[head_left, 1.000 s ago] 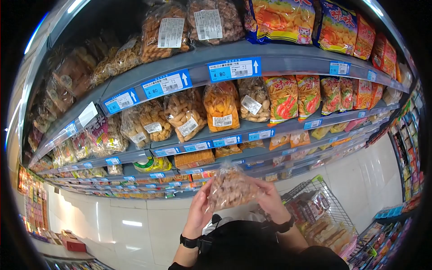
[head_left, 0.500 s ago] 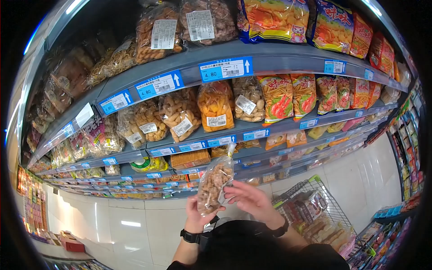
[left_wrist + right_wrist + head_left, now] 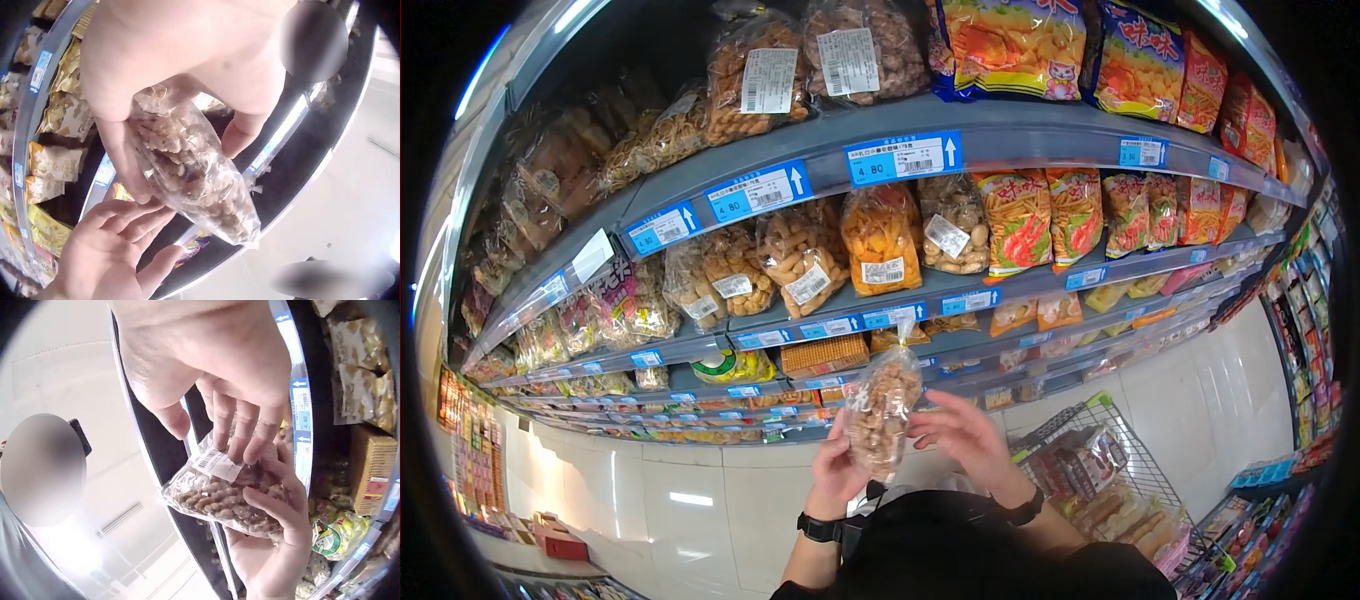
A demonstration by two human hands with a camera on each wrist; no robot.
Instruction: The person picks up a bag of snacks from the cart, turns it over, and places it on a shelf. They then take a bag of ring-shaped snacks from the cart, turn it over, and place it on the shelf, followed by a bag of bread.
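In the head view, the snack bag (image 3: 884, 412) stands upright in front of the lower shelves (image 3: 1000, 375), held by the left hand (image 3: 835, 470) at its side; it is clear, shiny plastic, crinkled and bunched into a narrow neck at the top, with lumpy brown pieces inside; the right hand (image 3: 970, 445) is beside it, fingers loosely spread, and a loaded shopping cart (image 3: 1115, 475) is at the right.

In the left wrist view, the left hand curls its thumb and fingers round the bag; the film wrinkles into a pointed corner; the right hand is open, palm showing.

In the right wrist view, a white barcode label (image 3: 217, 464) lies on the film; the right fingertips rest at it, fingers relaxed; the left thumb presses the bag.
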